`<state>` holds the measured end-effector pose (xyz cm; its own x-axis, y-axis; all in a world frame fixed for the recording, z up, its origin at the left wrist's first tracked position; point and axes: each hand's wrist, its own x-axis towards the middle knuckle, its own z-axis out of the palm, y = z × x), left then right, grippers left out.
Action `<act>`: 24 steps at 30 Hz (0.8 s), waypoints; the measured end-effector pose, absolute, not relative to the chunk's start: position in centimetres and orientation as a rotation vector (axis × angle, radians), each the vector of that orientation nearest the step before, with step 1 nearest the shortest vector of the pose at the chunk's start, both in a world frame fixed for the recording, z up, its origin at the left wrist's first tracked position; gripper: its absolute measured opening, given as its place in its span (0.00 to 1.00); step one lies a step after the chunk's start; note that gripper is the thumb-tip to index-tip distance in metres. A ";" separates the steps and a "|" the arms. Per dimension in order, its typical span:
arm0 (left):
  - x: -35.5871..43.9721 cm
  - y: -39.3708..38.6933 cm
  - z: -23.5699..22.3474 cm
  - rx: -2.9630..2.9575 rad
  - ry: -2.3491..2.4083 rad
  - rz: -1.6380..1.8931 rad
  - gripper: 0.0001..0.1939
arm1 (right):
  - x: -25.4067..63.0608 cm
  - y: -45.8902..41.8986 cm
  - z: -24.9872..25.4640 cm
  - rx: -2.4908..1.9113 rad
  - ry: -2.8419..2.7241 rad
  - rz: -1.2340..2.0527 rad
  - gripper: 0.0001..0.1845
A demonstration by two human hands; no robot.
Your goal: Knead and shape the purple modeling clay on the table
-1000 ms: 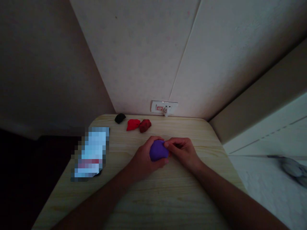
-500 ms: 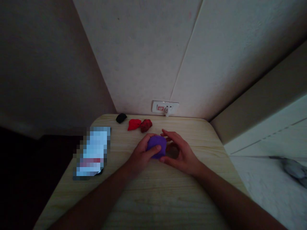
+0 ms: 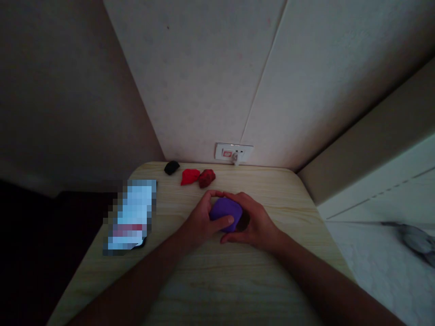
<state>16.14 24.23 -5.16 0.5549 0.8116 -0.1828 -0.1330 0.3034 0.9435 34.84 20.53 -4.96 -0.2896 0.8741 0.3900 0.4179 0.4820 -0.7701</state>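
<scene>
A purple lump of modelling clay point(image 3: 224, 209), smooth with flattened sides, is between my two hands over the wooden tabletop. My left hand point(image 3: 204, 217) is closed on its left side, the thumb lying across the front face and the fingers behind. Around the right side curves my right hand point(image 3: 256, 222), its fingers at the far edge and its thumb at the near edge; a dark gap shows between palm and clay. Beyond the hands lie a bright red piece point(image 3: 190, 176), a dark red piece point(image 3: 207, 178) and a black piece point(image 3: 171, 167), apparently clay too.
A phone point(image 3: 132, 215) with a lit, blurred-out screen lies at the left of the wooden table point(image 3: 217, 280). On the wall behind is a socket plate point(image 3: 234, 152) with something plugged in. A pale cabinet-like panel point(image 3: 380, 167) rises at the right.
The purple clay has turned and shifted slightly right and nearer. My right hand has closed in around it, its fingers now meeting my left fingertips at the far side.
</scene>
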 end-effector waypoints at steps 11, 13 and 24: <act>16.4 24.5 -5.9 0.991 0.621 0.812 0.21 | 34.9 19.9 -4.1 -1.075 -1.575 0.938 0.39; 16.3 24.4 -5.9 1.017 0.616 0.794 0.19 | 34.9 19.9 -4.0 -1.091 -1.529 0.963 0.29; 16.1 23.4 -5.3 1.220 0.720 0.801 0.20 | 34.5 19.8 -4.7 -1.188 -1.339 0.977 0.17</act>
